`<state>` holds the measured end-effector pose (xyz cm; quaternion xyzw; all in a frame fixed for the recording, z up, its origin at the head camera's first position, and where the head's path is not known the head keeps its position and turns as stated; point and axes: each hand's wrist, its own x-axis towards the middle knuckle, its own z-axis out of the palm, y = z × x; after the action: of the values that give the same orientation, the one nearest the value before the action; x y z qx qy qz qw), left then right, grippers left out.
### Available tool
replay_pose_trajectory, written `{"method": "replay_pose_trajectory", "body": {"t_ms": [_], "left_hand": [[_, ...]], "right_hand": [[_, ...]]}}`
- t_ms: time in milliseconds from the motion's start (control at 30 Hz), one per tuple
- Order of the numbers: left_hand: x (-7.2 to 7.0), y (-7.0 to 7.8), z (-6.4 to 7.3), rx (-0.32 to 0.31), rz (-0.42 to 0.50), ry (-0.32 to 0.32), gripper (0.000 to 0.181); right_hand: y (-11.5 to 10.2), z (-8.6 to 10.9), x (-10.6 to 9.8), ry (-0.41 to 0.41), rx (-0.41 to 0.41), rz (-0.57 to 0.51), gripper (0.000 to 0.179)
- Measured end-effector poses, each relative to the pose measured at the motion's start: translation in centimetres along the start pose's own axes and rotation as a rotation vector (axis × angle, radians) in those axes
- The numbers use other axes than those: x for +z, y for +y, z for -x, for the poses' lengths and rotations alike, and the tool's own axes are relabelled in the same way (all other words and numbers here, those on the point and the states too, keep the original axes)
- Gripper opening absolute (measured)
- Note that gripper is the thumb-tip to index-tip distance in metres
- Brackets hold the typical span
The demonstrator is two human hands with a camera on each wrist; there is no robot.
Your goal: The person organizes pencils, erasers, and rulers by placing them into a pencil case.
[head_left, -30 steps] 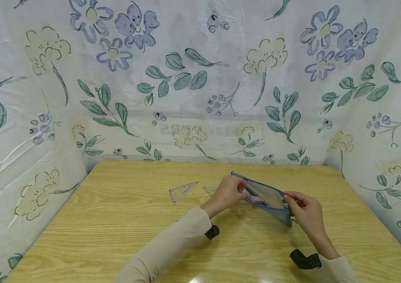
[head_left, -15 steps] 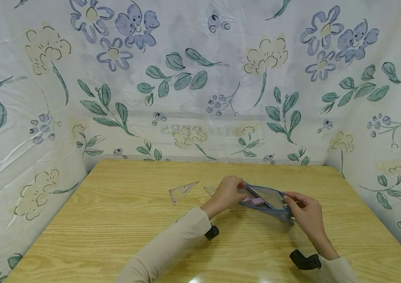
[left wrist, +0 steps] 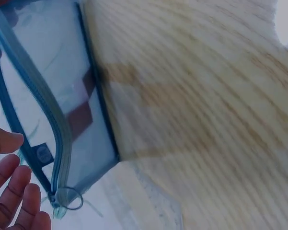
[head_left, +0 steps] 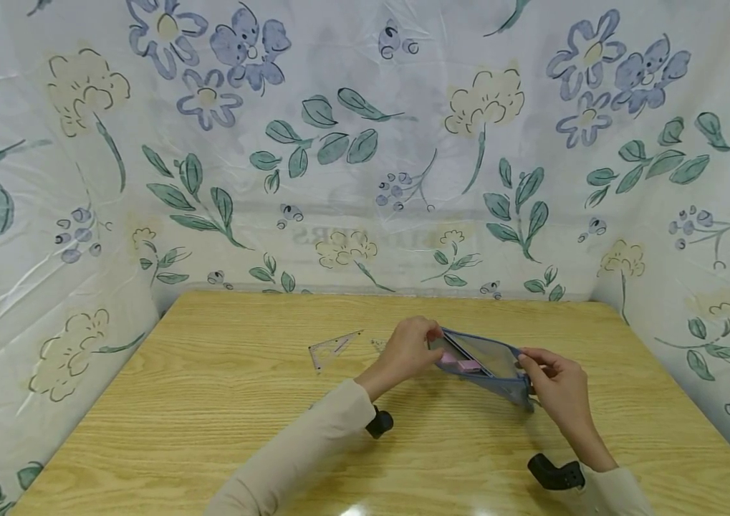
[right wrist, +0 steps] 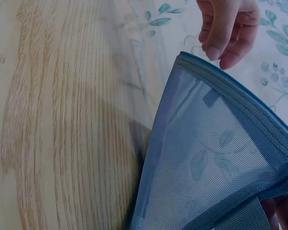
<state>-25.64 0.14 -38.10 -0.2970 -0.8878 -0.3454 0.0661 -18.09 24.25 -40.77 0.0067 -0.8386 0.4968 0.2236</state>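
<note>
My right hand (head_left: 554, 380) pinches the right end of a blue-trimmed mesh zipper pouch (head_left: 500, 390), held tilted over the table with its mouth unzipped. My left hand (head_left: 408, 351) is at the pouch's far left corner, fingers loosely bent and apart from the fabric in the right wrist view. Two pink blocks (left wrist: 80, 120) show through the mesh in the left wrist view, and a long dark strip (head_left: 464, 351) lies inside beside them. A ring zipper pull (left wrist: 69, 199) hangs at the zipper's end, near the left fingertips (left wrist: 32, 196).
On the wooden table (head_left: 210, 401), a clear set square (head_left: 332, 350) lies left of the hands. Another clear ruler-like piece (head_left: 377, 345) is partly hidden behind the left hand. Floral cloth (head_left: 365, 179) encloses the table's back and sides.
The pouch's left end has come down from its raised position and its mouth shows wider. My left hand has drawn slightly left, away from the pouch; the right hand keeps its hold.
</note>
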Motion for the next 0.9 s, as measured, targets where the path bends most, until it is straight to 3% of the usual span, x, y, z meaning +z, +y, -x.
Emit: {"method": "replay_pose_trajectory", "body": {"t_ms": [333,600,900], "left_hand": [[-1.3,-0.9,0.7,0.013,0.022,0.033,0.012],[-2.1,-1.3,1.3,0.004,-0.074,0.024,0.015],[-3.0,-1.7,2.1,-0.013,-0.127,0.021,0.016]], "right_hand": [[0.0,0.0,0.1,0.019,-0.012,0.023,0.02],[-0.1,0.0,0.1,0.015,-0.009,0.0,0.021],[-0.1,-0.1,0.0,0.006,0.05,-0.047,0.023]]}}
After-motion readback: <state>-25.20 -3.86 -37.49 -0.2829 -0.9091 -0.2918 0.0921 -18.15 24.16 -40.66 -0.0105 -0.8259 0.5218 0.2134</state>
